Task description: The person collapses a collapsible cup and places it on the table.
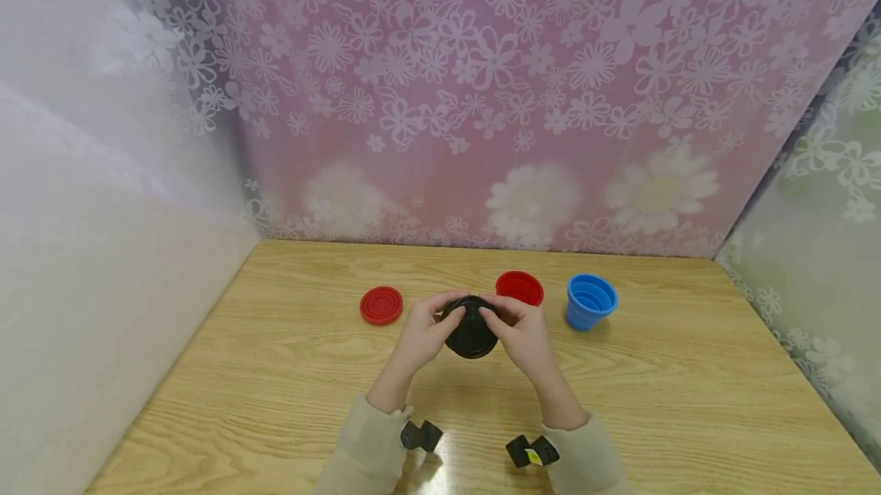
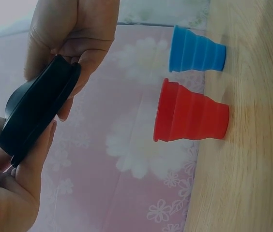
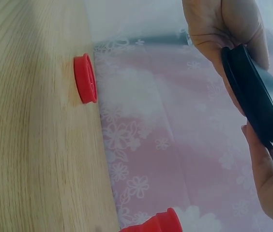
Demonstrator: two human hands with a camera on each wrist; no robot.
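A black collapsible cup (image 1: 471,336), squashed flat into a thick disc with a rim, is raised above the table and tilted. My left hand (image 1: 425,328) pinches its left side, thumb on the near face and fingers behind. On the other side my right hand (image 1: 526,333) grips it the same way. Both wrist views show the black cup (image 2: 39,108) edge-on between the two hands. Beyond the hands stands an extended red cup (image 1: 519,288), partly covered by the right hand in the head view. A flattened red cup (image 1: 381,305) lies left of the hands.
An extended blue cup (image 1: 590,302) stands upright to the right of the red one. The wooden table (image 1: 275,372) meets a pink floral curtain (image 1: 427,174) at its back edge, with pale floral sheets at both sides.
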